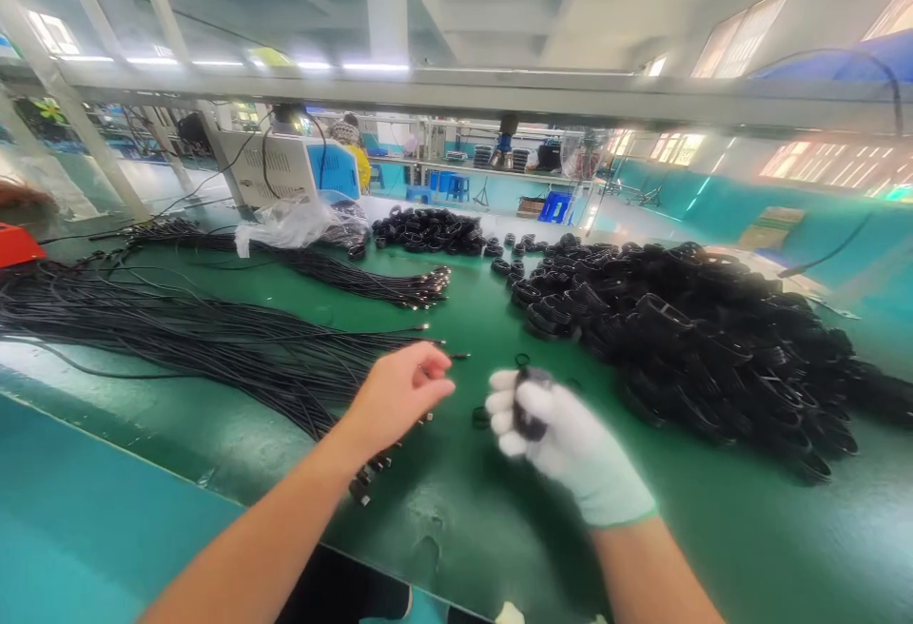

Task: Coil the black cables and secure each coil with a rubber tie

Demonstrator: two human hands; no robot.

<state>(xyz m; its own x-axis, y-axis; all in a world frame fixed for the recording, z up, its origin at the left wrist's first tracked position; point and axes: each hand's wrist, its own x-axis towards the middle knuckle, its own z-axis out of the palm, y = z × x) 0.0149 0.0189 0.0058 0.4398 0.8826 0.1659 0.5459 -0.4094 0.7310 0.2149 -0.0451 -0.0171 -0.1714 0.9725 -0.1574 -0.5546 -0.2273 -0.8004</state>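
Note:
My right hand (549,424), in a white glove, is closed around a small black coiled cable (532,407). Its fingers and thumb wrap the bundle, so much of it is hidden. My left hand (399,391) is bare, with fingers half curled and a gap between thumb and forefinger. Nothing shows in its grasp. It hovers over the end of a bunch of straight black cables (214,320) whose metal plugs reach past it. A small black ring (481,417) lies on the green tabletop (428,529) between my hands.
A large heap of coiled black cables (677,329) covers the right side. A smaller pile (428,229) sits at the back. Another cable bunch (357,277) lies beyond the first, near a clear plastic bag (292,224). A white-and-blue machine (285,167) stands behind; a red object (18,245) is far left.

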